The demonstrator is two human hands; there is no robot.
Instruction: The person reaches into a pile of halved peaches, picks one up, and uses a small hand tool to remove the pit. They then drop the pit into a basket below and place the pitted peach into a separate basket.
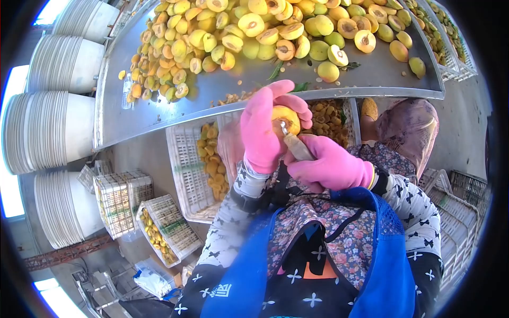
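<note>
In the head view, my left hand (261,127), in a pink glove, holds a halved yellow peach (287,115) with its cut face turned toward me. My right hand (334,163), also gloved in pink, grips a pitting tool (298,148) by its pale handle. The tool's shiny metal tip meets the middle of the cut face; whether a stone is still inside I cannot make out. Both hands are close together, just in front of the metal table's near edge. Many peaches (268,36), whole and halved, are heaped on the metal table (371,74).
Below the hands stands a white crate (185,180) with yellow fruit pieces; beside it, another holds brown pieces (324,117). More crates (167,225) are on the floor at left and right. Stacked white tubs (50,130) line the left. A leg in patterned trousers (411,130) is at right.
</note>
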